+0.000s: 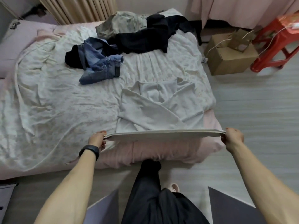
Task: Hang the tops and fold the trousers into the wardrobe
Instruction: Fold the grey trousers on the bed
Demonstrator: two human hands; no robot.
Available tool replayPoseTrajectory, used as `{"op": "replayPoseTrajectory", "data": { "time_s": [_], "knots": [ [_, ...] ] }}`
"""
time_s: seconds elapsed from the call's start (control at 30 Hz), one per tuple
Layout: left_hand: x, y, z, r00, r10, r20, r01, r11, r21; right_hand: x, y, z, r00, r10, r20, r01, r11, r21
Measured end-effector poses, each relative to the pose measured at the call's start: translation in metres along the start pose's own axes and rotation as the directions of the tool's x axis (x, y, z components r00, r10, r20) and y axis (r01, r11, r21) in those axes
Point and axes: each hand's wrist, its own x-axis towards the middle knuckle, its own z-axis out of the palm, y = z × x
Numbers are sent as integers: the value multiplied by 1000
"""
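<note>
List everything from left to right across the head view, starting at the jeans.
jeans → pale top → cardboard box → red stool. The dark clothes at the far end of the bed are left out because they overlap.

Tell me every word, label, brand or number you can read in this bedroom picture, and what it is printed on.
No text can be read in this view.
Dark patch on the waistband of the blue jeans: too small and blurred to read.
Orange packet on the red stool: blurred, nothing legible.
Cardboard box and light grey top: no print shows.
</note>
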Motion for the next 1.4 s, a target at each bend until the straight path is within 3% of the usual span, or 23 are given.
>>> {"op": "replayPoseTrajectory", "data": {
  "time_s": [0.07,0.13,0.27,0.33,0.43,0.7,1.03,1.23,1.33,1.4],
  "knots": [
    [8,33,9,999,-8,32,12,991,-131,8,-34,21,999,-14,40,11,998,68],
    [27,77,22,995,-16,102,37,977,-208,20,-73,55,992,-63,113,65,998,-8],
    [75,150,56,974,49,223,-24,993,-112,50,-117,123,973,-136,185,163,976,-144],
    [101,174,79,977,110,183,-111,994,-4,68,-128,156,963,-211,165,251,928,-276],
    [146,190,111,983,166,78,-175,977,125,91,-139,199,965,-237,112,262,876,-406],
    [258,204,162,961,228,-155,-161,920,357,178,-152,266,939,-343,36,286,716,-637],
    [341,223,218,927,225,-301,-24,835,550,266,-145,339,935,-352,42,277,653,-705],
    [357,214,241,934,217,-283,-1,796,606,291,-123,355,956,-293,8,206,650,-731],
    [351,214,255,946,232,-227,-37,772,635,278,-120,361,945,-328,10,251,701,-668],
    [335,205,265,930,323,-174,-140,750,646,253,-113,362,914,-402,58,343,690,-637]
  ]
}}
